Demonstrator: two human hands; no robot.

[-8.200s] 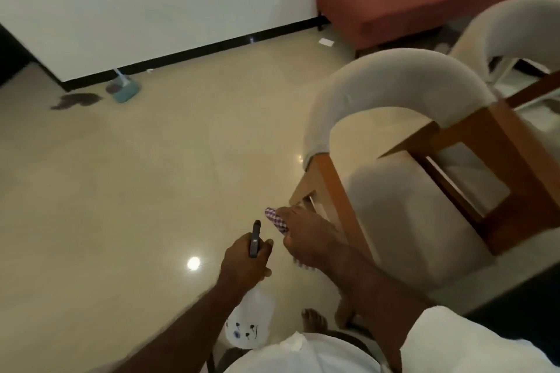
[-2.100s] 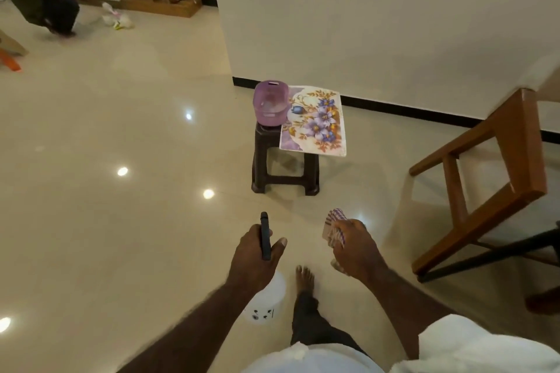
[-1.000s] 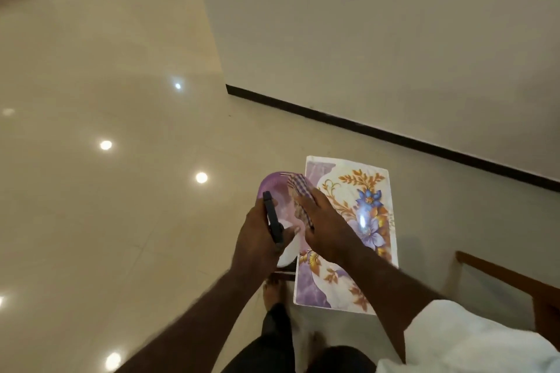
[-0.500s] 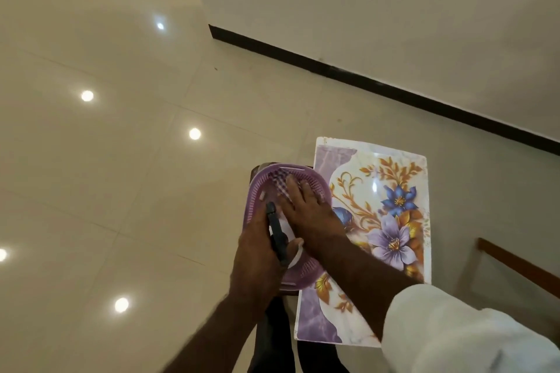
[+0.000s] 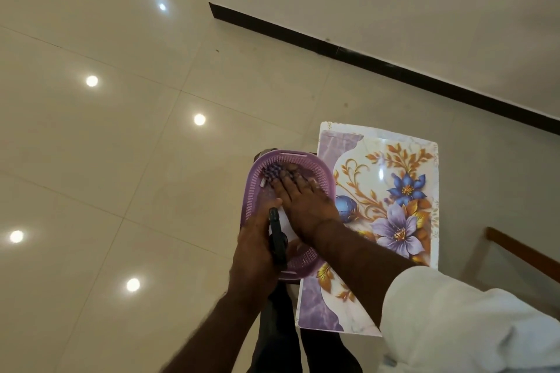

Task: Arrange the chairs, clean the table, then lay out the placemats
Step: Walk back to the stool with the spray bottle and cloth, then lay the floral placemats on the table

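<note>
Glossy cream floor tiles (image 5: 121, 175) surround a purple basket (image 5: 251, 191), with the floral placemat (image 5: 394, 191) lying flat at its 3 o'clock, against its rim. The right hand (image 5: 306, 206) rests straight-fingered on the checked cloth (image 5: 272, 171) at the basket's 12 o'clock end; the left hand (image 5: 254, 254), close beside it at 6 o'clock, is curled round the spray bottle (image 5: 277, 239). Cleaning gear seems to be going away, so next both hands must let go and lift the placemat for the table.
</note>
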